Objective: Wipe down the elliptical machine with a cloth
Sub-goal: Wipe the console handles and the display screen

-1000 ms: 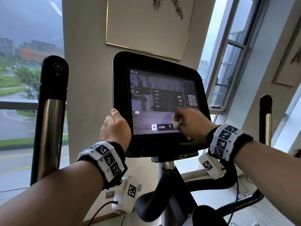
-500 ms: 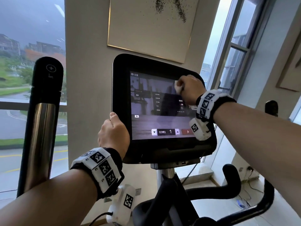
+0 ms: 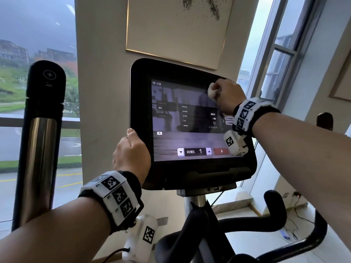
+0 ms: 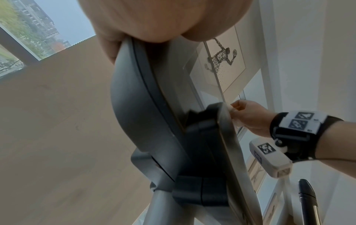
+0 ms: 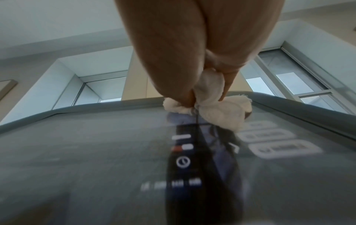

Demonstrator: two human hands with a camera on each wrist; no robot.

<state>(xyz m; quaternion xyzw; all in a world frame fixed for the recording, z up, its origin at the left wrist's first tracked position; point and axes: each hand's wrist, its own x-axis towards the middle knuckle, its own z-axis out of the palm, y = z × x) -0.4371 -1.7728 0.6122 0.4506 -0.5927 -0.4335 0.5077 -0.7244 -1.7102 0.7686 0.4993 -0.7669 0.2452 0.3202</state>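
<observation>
We're wiping the console screen point(image 3: 190, 118): right hand point(image 3: 226, 95) pinching a bunched white cloth point(image 5: 212, 103) against its upper right corner; left hand point(image 3: 131, 152) gripping the left bezel. Next, probably sweeping leftward or down over unwiped glass.

Console screen point(image 3: 182, 118) glossy glass, reflective; its bezel point(image 3: 140, 103) smooth black plastic, slight sheen. Cloth point(image 5: 215, 109) white, soft, nappy, crumpled. Left handle post point(image 3: 40, 160) polished chrome metal, with matt black grip point(image 3: 46, 80) on top. Lower handlebars point(image 3: 273, 211) matt black, rubbery look. Wrist bands point(image 3: 114, 196) black fabric with white matt plastic tiles.
</observation>
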